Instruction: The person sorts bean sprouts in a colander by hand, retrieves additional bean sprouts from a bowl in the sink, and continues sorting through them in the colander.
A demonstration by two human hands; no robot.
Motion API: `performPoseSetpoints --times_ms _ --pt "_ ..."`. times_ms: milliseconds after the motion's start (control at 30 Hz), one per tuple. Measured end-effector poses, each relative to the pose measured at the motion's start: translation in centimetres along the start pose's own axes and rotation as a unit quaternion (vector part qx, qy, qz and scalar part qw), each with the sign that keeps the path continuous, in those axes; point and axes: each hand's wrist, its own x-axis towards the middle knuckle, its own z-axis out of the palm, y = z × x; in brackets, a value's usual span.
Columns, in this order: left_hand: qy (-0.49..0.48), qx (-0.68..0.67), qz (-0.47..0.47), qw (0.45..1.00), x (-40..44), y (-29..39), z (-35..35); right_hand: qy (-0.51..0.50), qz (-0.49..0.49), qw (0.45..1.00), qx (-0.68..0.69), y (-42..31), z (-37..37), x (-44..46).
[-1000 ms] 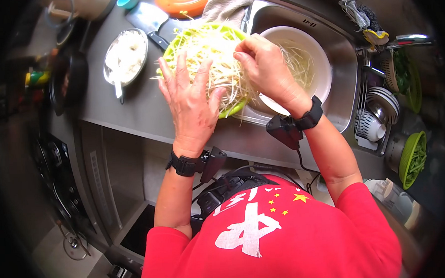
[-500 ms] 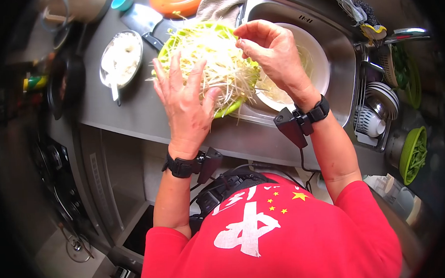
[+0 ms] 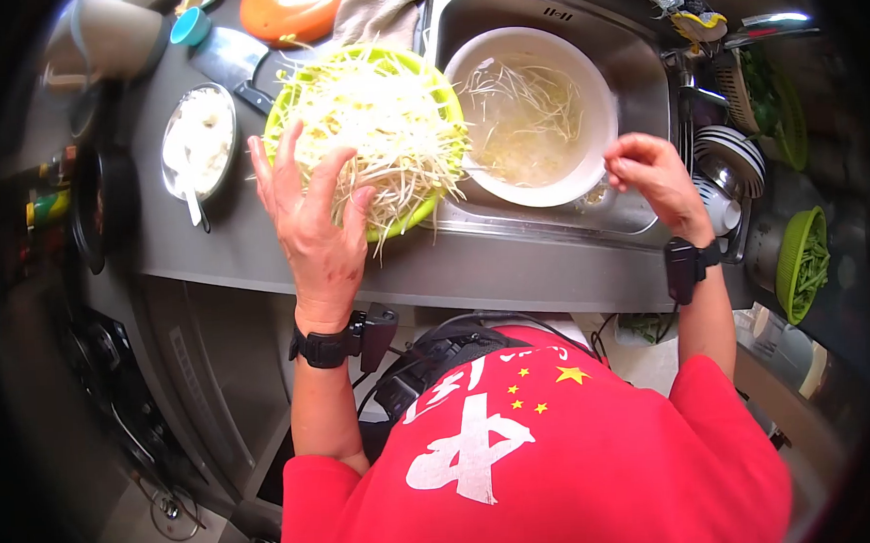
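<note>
A heap of bean sprouts fills a lime-green basket on the counter. My left hand is open, its fingers spread against the sprouts at the basket's near left side. To the right, a white basin of cloudy water stands in the steel sink, with loose sprouts floating in it. My right hand hovers over the sink's right side, apart from the basin. Its fingers are curled together, and whatever they may hold is too small to make out.
Left of the basket lie an oval dish of white food with a spoon, and a cleaver. An orange round object and a cloth are behind. Bowls and a basket of green pods stand right of the sink.
My right hand has moved right, from the basket's edge past the basin to the sink's far right. My left hand stays at the sprouts. The view has shifted slightly, baring the basin.
</note>
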Motion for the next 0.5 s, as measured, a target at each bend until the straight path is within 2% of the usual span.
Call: performPoseSetpoints --times_ms 33,67,100,133,233,333,400,500 --pt "0.001 -0.001 0.005 1.000 0.0 -0.1 0.0 0.011 0.036 0.999 -0.020 1.4 -1.4 -0.6" --pt "0.003 -0.003 0.011 1.000 0.0 -0.1 -0.1 0.056 -0.044 0.950 -0.303 4.5 -3.4 -1.2" --pt "0.001 0.000 0.012 1.000 0.1 -0.1 -0.1 0.099 -0.120 0.815 -0.559 5.3 -3.2 -1.5" --pt "-0.001 0.003 0.013 1.000 0.1 -0.1 -0.2 0.165 -0.099 0.819 -0.541 6.1 -3.1 -1.4" --pt "0.000 0.018 0.003 1.000 -0.1 0.0 -0.2 0.180 -0.020 0.930 -0.319 3.3 -0.9 -0.2" --pt "-0.002 0.047 0.002 0.999 0.1 0.2 -0.4 0.157 -0.154 0.957 -0.192 0.4 4.5 2.1" --pt "-0.004 0.061 -0.004 0.998 0.0 0.3 -0.4 0.110 -0.204 0.963 -0.141 -0.9 8.3 3.5" --pt "0.001 0.065 -0.008 0.998 -0.1 0.1 -0.8 0.081 -0.270 0.951 -0.129 -2.5 13.0 4.9"
